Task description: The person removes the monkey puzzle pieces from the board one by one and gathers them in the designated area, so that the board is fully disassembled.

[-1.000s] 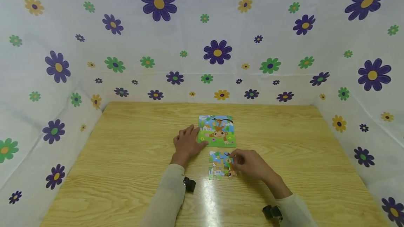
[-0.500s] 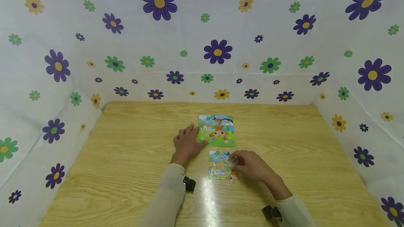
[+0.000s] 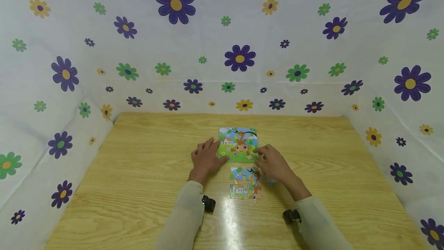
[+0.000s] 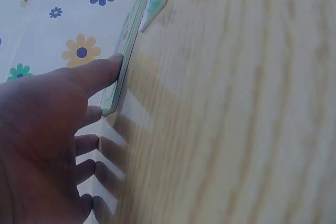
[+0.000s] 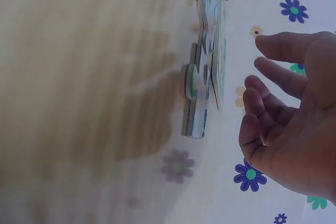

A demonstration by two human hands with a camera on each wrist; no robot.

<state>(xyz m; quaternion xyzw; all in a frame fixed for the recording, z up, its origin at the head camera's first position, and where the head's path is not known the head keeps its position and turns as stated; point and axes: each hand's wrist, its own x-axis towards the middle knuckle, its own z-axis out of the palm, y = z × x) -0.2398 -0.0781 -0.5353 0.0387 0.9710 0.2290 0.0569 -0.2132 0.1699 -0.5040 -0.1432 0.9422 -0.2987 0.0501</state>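
A thin square board printed with a hanging monkey lies on the table. My left hand rests along its left side, fingers spread, with the thumb touching its edge in the left wrist view. Just in front of the board sit several jigsaw pieces, partly joined, showing sky, a house and part of a monkey. My right hand is over the board's front right corner, fingers loosely bent. In the right wrist view, nothing is between that hand's thumb and fingers. Another jigsaw piece lies partly hidden beneath it.
The wooden table is walled at the back and both sides by a white flower-print cloth. Dark wrist cameras sit by the left sleeve and the right sleeve.
My right hand has let go of the monkey pieces and moved away from me towards the board. The monkey-face piece has shifted slightly towards me. My left hand stays put.
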